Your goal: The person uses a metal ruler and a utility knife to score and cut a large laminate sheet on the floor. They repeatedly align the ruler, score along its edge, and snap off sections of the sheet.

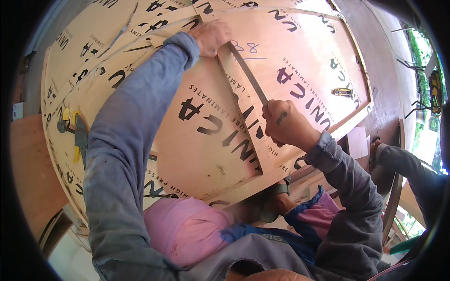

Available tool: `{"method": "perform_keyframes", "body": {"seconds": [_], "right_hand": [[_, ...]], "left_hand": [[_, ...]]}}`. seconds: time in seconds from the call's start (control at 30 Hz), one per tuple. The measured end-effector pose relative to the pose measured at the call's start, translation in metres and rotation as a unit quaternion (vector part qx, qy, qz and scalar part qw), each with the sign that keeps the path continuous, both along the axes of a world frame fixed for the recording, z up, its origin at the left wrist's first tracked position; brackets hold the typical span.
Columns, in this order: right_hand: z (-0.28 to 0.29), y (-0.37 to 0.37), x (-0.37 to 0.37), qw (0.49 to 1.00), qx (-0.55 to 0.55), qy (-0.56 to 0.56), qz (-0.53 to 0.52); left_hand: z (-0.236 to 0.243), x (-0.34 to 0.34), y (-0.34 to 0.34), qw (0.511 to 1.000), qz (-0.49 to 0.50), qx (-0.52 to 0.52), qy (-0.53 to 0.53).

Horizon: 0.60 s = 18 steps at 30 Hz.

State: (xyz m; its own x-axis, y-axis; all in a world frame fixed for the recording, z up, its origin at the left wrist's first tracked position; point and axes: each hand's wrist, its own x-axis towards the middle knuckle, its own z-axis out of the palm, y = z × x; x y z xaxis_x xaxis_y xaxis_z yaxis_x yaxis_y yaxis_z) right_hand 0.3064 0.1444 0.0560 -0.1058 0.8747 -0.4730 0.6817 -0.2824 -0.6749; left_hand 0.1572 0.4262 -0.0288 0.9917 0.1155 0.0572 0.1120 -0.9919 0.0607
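While the left hand (212, 36) presses flat on the far end of the steel rule (248, 75) lying across the laminate sheet (206, 154), the right hand (283, 122), clenched on a hidden tool, should probably keep tight against the rule's edge.

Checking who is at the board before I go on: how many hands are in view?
2. The left hand presses the far end of the metal straightedge on the laminate sheet; the right hand grips its near end. A co-worker's sleeve shows at right, hand hidden.
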Motion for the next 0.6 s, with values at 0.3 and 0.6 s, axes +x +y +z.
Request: {"method": "perform_keyframes", "body": {"seconds": [0.3,0.6], "right_hand": [[-0.050,-0.023,-0.016,0.992,0.054,0.003,-0.116],[0.012,-0.010,-0.005,0.987,-0.087,0.050,-0.128]], "left_hand": [[-0.006,-0.005,0.000,0.999,-0.026,0.025,-0.034],[0.004,-0.009,-0.018,0.999,-0.012,0.041,0.001]]}}
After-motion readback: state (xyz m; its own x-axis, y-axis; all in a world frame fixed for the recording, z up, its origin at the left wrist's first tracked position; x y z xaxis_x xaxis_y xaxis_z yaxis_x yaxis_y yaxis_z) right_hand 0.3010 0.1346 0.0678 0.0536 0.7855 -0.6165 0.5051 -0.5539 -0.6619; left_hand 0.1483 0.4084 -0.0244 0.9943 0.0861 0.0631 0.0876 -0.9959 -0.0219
